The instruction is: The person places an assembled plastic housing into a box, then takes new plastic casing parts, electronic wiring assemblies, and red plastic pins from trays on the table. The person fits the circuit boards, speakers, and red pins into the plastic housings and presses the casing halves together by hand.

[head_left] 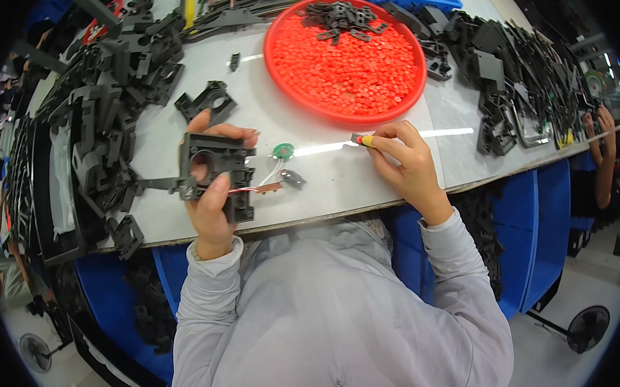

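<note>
My left hand is closed around a dark grey plastic housing with a round hole, held over the table's near part. Red and white wires lead from it to a small brown strip, a round green circuit board and a shiny dark piece. To the right, my right hand pinches a small dark grey piece with a bit of red on it. Something yellow covers the fingertip there, perhaps a finger cot. A gap separates the two hands.
Beyond my hands stands a round red tray of small red parts, dark clips heaped on top. Dark plastic parts pile up at left and right. A blue bin sits at the back. Another person's hand shows far right.
</note>
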Action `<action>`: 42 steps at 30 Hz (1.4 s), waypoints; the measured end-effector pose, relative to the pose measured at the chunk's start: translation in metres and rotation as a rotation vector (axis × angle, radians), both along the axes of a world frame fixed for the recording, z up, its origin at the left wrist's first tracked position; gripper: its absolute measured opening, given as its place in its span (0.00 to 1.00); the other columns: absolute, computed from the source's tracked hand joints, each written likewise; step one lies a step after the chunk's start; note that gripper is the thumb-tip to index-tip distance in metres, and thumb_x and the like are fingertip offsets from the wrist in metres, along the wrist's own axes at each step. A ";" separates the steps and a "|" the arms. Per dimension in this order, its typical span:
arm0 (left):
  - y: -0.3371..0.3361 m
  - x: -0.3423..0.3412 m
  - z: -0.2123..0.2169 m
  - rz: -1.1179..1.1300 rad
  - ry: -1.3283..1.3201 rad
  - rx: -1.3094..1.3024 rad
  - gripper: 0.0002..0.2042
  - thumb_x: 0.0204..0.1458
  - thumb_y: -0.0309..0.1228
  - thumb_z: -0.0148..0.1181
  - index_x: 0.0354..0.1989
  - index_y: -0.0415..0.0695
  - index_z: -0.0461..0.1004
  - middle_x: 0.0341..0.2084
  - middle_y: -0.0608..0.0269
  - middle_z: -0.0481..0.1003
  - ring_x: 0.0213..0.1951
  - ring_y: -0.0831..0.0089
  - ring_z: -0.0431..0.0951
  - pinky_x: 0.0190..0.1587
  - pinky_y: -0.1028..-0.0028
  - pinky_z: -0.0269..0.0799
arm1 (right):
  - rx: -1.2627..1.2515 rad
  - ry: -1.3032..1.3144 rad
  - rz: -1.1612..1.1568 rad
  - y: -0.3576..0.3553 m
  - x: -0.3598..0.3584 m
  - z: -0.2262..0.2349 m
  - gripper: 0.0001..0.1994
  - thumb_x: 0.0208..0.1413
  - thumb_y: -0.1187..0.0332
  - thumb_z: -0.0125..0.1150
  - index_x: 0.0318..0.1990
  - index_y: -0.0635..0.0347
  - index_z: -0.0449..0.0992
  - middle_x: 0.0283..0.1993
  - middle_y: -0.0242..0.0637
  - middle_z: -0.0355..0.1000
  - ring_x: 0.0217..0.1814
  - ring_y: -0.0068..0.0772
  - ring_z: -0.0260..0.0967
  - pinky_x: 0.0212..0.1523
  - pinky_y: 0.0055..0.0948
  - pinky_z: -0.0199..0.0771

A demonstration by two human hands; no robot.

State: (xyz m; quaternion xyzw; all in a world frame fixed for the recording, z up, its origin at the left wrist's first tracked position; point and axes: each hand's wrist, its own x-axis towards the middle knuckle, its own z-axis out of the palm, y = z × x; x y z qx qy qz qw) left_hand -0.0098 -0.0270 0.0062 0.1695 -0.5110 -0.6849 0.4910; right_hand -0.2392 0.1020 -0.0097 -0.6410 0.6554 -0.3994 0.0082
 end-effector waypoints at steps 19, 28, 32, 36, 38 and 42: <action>0.007 0.002 0.002 -0.100 -0.097 -0.044 0.38 0.44 0.42 0.61 0.60 0.38 0.51 0.44 0.52 0.68 0.45 0.68 0.72 0.48 0.71 0.71 | -0.021 0.154 0.495 -0.057 0.065 0.059 0.08 0.36 0.73 0.63 0.25 0.63 0.71 0.29 0.36 0.65 0.33 0.34 0.62 0.32 0.29 0.67; 0.006 0.004 -0.001 -0.129 -0.099 0.029 0.36 0.44 0.35 0.62 0.60 0.38 0.52 0.46 0.58 0.67 0.46 0.72 0.71 0.48 0.74 0.70 | 0.091 0.258 0.527 -0.066 0.068 0.061 0.06 0.36 0.72 0.63 0.21 0.63 0.72 0.30 0.39 0.66 0.35 0.35 0.63 0.36 0.28 0.69; 0.002 0.004 -0.003 -0.123 -0.123 -0.023 0.34 0.45 0.36 0.61 0.59 0.38 0.54 0.48 0.54 0.66 0.48 0.68 0.70 0.50 0.71 0.69 | -0.001 0.121 0.531 -0.071 0.068 0.044 0.08 0.35 0.71 0.66 0.24 0.63 0.73 0.31 0.38 0.66 0.35 0.36 0.63 0.35 0.30 0.68; 0.001 0.001 0.000 -0.118 0.017 0.076 0.33 0.47 0.40 0.60 0.59 0.39 0.55 0.49 0.46 0.66 0.51 0.60 0.69 0.52 0.66 0.69 | -0.103 -0.061 0.476 -0.069 0.073 0.027 0.10 0.35 0.71 0.66 0.29 0.60 0.75 0.32 0.36 0.68 0.34 0.36 0.64 0.34 0.32 0.67; 0.003 0.000 0.001 -0.115 0.049 0.100 0.32 0.48 0.42 0.59 0.59 0.39 0.55 0.49 0.44 0.66 0.52 0.58 0.69 0.52 0.64 0.69 | -0.120 -0.086 0.477 -0.068 0.072 0.026 0.10 0.38 0.74 0.65 0.32 0.60 0.76 0.33 0.37 0.68 0.33 0.36 0.66 0.33 0.32 0.68; 0.000 0.001 0.001 -0.127 0.095 0.151 0.31 0.51 0.43 0.56 0.59 0.40 0.54 0.48 0.44 0.66 0.51 0.58 0.69 0.49 0.65 0.72 | -0.024 -0.323 0.459 -0.060 0.072 0.025 0.14 0.43 0.76 0.64 0.41 0.60 0.75 0.36 0.38 0.69 0.38 0.33 0.69 0.39 0.29 0.70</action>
